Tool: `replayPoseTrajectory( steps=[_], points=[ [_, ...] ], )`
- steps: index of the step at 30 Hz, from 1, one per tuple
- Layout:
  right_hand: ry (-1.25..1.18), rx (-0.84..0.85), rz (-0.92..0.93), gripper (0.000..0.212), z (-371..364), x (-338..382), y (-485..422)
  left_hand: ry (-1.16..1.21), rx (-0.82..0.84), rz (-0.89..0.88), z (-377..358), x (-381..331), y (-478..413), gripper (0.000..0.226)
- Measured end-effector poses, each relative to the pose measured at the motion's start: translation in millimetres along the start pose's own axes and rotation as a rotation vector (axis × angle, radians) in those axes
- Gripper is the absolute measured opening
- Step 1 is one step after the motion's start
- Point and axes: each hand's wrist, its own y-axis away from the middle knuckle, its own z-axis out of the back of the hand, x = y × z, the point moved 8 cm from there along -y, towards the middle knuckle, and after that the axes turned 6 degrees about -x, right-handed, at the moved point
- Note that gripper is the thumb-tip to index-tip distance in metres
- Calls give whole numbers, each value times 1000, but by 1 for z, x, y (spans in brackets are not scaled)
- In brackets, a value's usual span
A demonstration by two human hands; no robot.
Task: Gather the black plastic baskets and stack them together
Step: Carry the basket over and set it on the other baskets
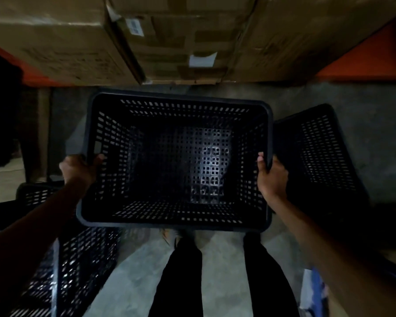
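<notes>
Dimly lit, the side baskets (318,154) are partly cut off. Both hands' fingers (262,160) curl tight over the black basket (176,161) rims, left hand (78,170) and right hand (272,177).

Black perforated plastic basket (176,161) with a faint sheen on its floor, matt plastic baskets at right (318,152) and lower left (78,266), dull brown cardboard boxes (169,37) with white paper labels, rough grey concrete floor (133,271), orange painted shelf beam (364,62), dark cloth trousers (181,282)
</notes>
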Motion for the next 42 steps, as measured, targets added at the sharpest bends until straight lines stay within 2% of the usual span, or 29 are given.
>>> replayPoseTrajectory(
  steps=[7,10,13,21,25,42],
  points=[
    [55,-43,-30,49,-18,5,-1,-51,0,-101,-15,11,-16,47],
    [66,-8,6,53,-21,1,-2,-18,-2,-117,-16,13,-14,50],
    [83,34,-58,61,-26,-6,-3,-62,1,-119,-15,12,-12,54],
    [44,-76,37,46,-20,18,-2,-24,-16,-50,-1,21,-25,52],
    [62,-19,7,47,-32,19,-3,-25,-25,-35,-4,24,-23,53],
    [73,-93,9,47,-21,2,-2,60,-74,-53,-19,27,-12,50]
  ],
)
